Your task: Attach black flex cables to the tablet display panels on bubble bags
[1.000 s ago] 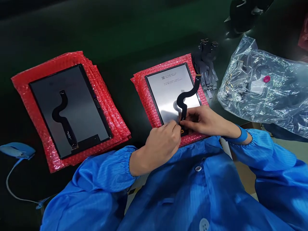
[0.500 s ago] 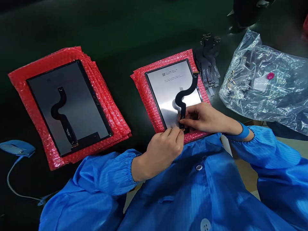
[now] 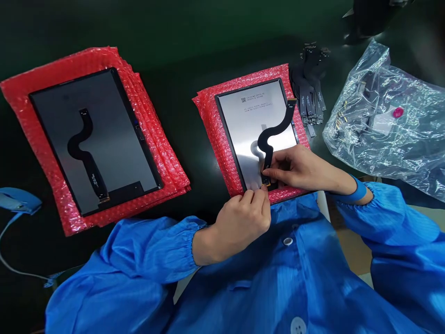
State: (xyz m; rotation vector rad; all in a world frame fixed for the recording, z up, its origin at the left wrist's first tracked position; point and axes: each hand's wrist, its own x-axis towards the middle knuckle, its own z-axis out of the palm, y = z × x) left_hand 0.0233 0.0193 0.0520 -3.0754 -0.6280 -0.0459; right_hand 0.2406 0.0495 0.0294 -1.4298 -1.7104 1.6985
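Dark bench [image 3: 181, 51]: carries everything listed; landmark is the silver panel.
Blue sleeves [image 3: 146, 260]: smock of the person, nearest the camera, below the silver panel.
Clear bag [image 3: 392, 125]: right of the silver panel, well apart; small parts and a pink sticker inside.
Red bubble wrap, left stack [image 3: 153, 153]: left of the silver panel, apart; bears a dark panel [image 3: 104, 139] with a black S-shaped strip [image 3: 85, 153] lying on it.
Red bubble wrap, right stack [image 3: 215, 134]: directly under the silver panel.
Silver panel [image 3: 250, 120]: flat, printed label near its far edge.
Loose strips [image 3: 311, 93]: black pile just beyond the panel's far right corner.
Ribbon cable [image 3: 274, 132]: black, S-shaped, lies on the silver panel from far right edge to near edge.
Right hand [image 3: 299, 167]: on the panel's near right part; thumb and forefinger pinch the cable's near end.
Left hand [image 3: 243, 218]: at the panel's near edge; fingers curled, tips pressed beside the cable's near end.
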